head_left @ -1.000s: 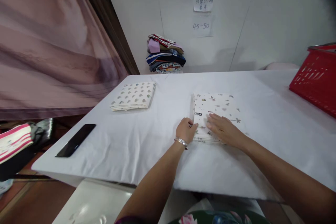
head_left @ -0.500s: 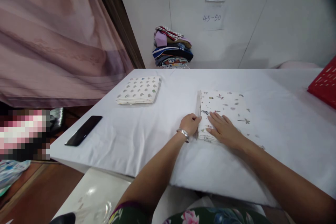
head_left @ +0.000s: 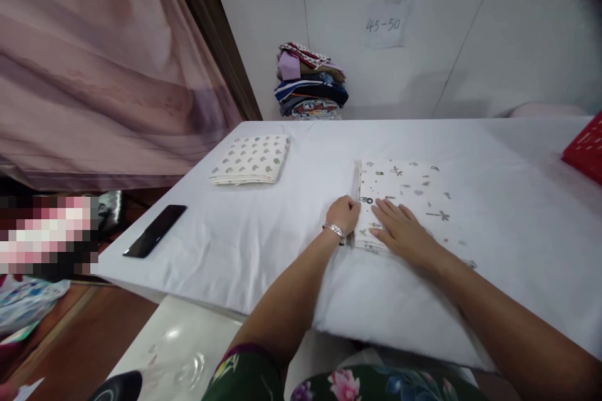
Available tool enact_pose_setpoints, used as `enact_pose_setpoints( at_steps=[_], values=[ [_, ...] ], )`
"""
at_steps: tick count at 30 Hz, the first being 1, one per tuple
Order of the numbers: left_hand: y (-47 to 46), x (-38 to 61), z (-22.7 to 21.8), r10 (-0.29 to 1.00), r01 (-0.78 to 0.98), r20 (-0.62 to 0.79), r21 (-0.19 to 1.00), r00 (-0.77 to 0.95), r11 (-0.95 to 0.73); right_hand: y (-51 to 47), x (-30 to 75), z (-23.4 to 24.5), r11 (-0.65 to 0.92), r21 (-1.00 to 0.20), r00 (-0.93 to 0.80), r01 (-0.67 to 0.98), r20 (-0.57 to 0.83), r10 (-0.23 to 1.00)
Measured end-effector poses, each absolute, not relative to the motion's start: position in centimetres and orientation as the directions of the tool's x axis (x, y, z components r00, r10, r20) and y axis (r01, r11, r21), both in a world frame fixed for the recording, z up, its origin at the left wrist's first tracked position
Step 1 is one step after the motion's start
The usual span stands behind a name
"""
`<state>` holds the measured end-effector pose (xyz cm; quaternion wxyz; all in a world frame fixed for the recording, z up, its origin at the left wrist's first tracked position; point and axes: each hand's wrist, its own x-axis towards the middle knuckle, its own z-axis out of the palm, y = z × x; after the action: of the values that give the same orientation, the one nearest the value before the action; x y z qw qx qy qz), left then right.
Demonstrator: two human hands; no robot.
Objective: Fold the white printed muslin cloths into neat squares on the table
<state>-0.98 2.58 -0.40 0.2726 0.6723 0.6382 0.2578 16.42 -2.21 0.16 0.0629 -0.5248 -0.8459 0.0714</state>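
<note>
A folded white cloth [head_left: 414, 185] with small plant and leaf prints lies flat on the white-covered table [head_left: 263, 232]. My right hand [head_left: 404, 229] rests palm down on top of it, fingers stretched out. At the cloth's left edge is my left hand [head_left: 343, 213], its fingers closed with thumb and forefinger pinching that edge; a silver bracelet circles the wrist. Further left sits a second folded cloth [head_left: 254, 160], white with grey mushroom-like prints, apart from both hands.
A black phone-like slab [head_left: 155, 232] lies near the table's left edge. Against the wall rises a pile of folded fabrics [head_left: 310, 84]. The corner of a red slotted basket [head_left: 587, 150] shows at far right. Pink curtains [head_left: 94, 75] hang at left.
My left hand has slid slightly up along the cloth's left edge. My right hand stays flat in the same place. The view has shifted a little.
</note>
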Motion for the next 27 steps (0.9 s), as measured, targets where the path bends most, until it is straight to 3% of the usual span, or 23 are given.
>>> enact_pose_setpoints(
  at_steps=[6,12,27],
  values=[
    [3.3,-0.8,0.5,0.996,0.675,-0.053,0.738,0.068,-0.007,-2.5,16.2,0.7,0.432,-0.185,-0.435,0.883,0.023,0.9],
    [3.8,-0.2,0.3,0.998,0.722,-0.023,0.691,0.05,-0.02,-2.5,16.3,0.5,0.431,-0.197,-0.434,0.881,0.03,0.9],
    [3.4,-0.4,-0.3,0.997,0.741,0.053,0.667,0.054,-0.075,-2.0,16.3,1.4,0.341,-0.423,-0.401,0.839,-0.06,0.914]
  ],
)
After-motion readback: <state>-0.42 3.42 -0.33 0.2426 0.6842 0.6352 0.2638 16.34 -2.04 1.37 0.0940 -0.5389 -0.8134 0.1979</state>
